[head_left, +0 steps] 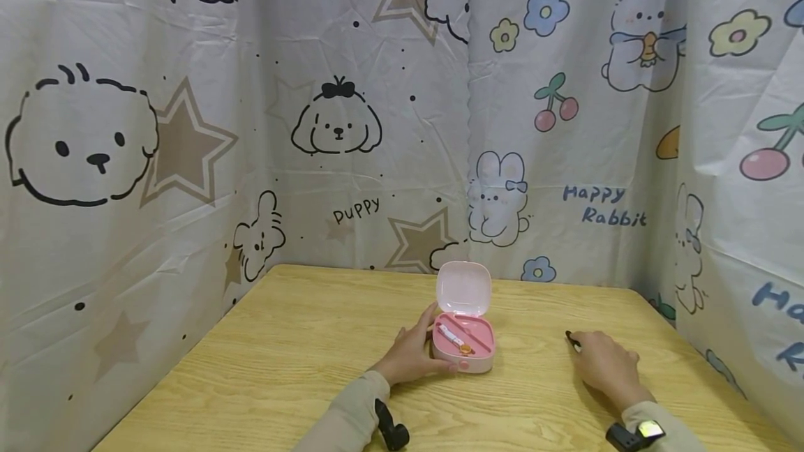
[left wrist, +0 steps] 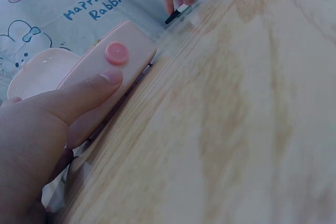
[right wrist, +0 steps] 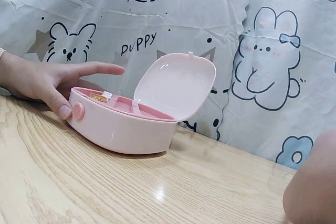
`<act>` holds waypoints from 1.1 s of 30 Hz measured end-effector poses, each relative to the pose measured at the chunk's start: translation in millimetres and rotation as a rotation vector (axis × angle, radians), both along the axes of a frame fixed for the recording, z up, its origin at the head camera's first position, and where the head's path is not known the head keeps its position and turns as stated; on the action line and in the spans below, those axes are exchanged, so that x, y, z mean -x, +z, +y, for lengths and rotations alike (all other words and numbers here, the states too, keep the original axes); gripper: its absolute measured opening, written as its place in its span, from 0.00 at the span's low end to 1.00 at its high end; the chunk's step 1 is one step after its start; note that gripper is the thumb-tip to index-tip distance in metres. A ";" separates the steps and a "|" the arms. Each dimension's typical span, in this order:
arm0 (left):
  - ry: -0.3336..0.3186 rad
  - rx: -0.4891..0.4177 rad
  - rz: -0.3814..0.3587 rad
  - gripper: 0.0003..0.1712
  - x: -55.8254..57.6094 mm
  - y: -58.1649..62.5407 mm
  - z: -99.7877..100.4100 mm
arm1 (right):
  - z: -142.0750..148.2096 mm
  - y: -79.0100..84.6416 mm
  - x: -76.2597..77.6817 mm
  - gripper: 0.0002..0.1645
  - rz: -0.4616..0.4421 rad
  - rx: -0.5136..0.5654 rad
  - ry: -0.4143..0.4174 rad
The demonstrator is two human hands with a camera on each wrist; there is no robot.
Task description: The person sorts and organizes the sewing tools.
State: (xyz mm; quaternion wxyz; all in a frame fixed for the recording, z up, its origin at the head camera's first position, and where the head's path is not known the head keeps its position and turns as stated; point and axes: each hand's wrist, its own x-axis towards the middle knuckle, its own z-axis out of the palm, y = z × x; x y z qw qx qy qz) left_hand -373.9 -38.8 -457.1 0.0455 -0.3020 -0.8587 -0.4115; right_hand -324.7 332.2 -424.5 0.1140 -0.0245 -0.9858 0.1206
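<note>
A pink case [head_left: 465, 365] stands on the table with its lid [head_left: 463, 288] raised; a round pink button [left wrist: 116, 53] sits on its front. Inside lies a white strip [head_left: 449, 333] with an orange-gold end, beside a slanting pink divider. My left hand [head_left: 411, 351] holds the case by its left side, the thumb at the front by the button and the other fingers around the side and back. Away to the right, my right hand [head_left: 606, 367] pinches a small dark stick-like thing [head_left: 573, 342] with a whitish part, low over the table; the fingers hide the rest.
The wooden table [head_left: 301, 326] reaches back to a printed curtain [head_left: 339, 215], which also hangs along the left and right sides. Black wrist devices [head_left: 391, 427] are worn over both sleeves.
</note>
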 end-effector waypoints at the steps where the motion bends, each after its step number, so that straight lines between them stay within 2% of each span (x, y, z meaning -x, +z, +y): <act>1: 0.001 0.001 0.000 0.73 -0.2 0.1 -0.1 | -0.7 0.3 0.2 0.19 0.013 -0.001 0.002; 15: -0.001 -0.010 -0.023 0.72 0.7 0.3 -1.3 | -8.2 5.2 1.6 0.19 0.102 0.004 0.018; 27: -0.009 -0.009 -0.028 0.71 -0.6 3.3 -0.9 | -23.0 10.9 -2.2 0.21 0.203 0.017 0.072; 33: -0.006 -0.010 -0.030 0.72 0.3 0.7 -0.7 | -37.5 16.0 -4.4 0.19 0.244 0.024 0.116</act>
